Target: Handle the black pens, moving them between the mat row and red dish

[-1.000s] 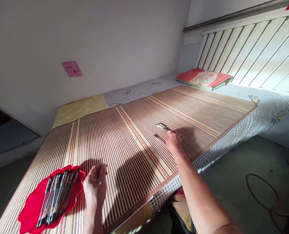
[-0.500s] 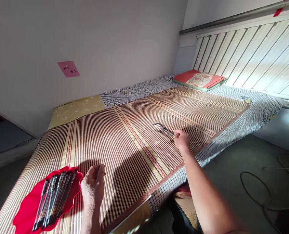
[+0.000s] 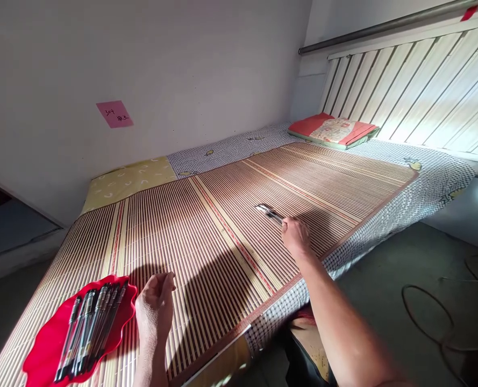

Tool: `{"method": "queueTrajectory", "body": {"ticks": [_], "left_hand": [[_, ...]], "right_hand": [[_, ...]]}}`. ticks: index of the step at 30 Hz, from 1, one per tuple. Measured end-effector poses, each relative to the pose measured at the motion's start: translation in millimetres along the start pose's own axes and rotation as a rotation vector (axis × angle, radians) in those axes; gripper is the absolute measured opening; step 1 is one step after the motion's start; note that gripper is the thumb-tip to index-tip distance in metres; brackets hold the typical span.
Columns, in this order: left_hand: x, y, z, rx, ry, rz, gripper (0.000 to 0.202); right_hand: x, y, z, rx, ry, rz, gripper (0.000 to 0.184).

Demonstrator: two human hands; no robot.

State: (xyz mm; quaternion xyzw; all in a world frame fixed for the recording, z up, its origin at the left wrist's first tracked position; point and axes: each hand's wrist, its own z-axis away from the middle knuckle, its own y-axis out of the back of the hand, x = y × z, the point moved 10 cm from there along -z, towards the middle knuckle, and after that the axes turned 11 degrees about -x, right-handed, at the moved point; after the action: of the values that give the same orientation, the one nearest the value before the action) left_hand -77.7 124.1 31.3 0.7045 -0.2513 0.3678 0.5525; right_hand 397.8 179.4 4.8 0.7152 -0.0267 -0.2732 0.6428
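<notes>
My right hand (image 3: 296,236) is closed round the near ends of a few pens (image 3: 270,210) over the middle of the slatted bamboo mat (image 3: 230,290). Their far ends stick out to the upper left, close above the mat, and the grip hides the rest. At the lower left, my left hand (image 3: 155,301) is held with its fingers curled in, and nothing shows in it. Just beside it lies a red wavy-edged plate (image 3: 47,344). Several clear pens with black caps (image 3: 89,328) rest side by side on that plate.
The mat covers a bed with a checked sheet (image 3: 436,166). A folded red and floral cloth (image 3: 331,129) lies at the far end by a white slatted headboard (image 3: 416,91). A pink note (image 3: 115,114) is on the wall. A cable (image 3: 428,317) loops on the floor at right.
My right hand has shifted slightly left and lower over the pens. The pens, spread apart before, now lie closer together in its grip. My left hand and the plate look unchanged.
</notes>
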Motion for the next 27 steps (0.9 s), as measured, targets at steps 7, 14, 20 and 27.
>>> {"method": "queueTrajectory", "body": {"ticks": [7, 14, 20, 27], "left_hand": [[2.1, 1.0, 0.5, -0.008, 0.008, -0.005, 0.04], [6.8, 1.5, 0.6, 0.016, -0.02, 0.01, 0.038], [-1.5, -4.1, -2.1, -0.001, -0.069, 0.053, 0.038], [6.8, -14.1, 3.1, -0.051, -0.079, 0.077, 0.034]], "right_hand": [[-8.6, -1.2, 2.1, -0.042, 0.013, 0.04, 0.03], [-17.0, 2.7, 5.8, -0.054, 0.028, 0.061, 0.026], [-23.3, -12.7, 6.0, -0.218, 0.036, 0.034, 0.016], [-78.1, -26.1, 30.2, -0.299, 0.156, 0.016, 0.01]]}}
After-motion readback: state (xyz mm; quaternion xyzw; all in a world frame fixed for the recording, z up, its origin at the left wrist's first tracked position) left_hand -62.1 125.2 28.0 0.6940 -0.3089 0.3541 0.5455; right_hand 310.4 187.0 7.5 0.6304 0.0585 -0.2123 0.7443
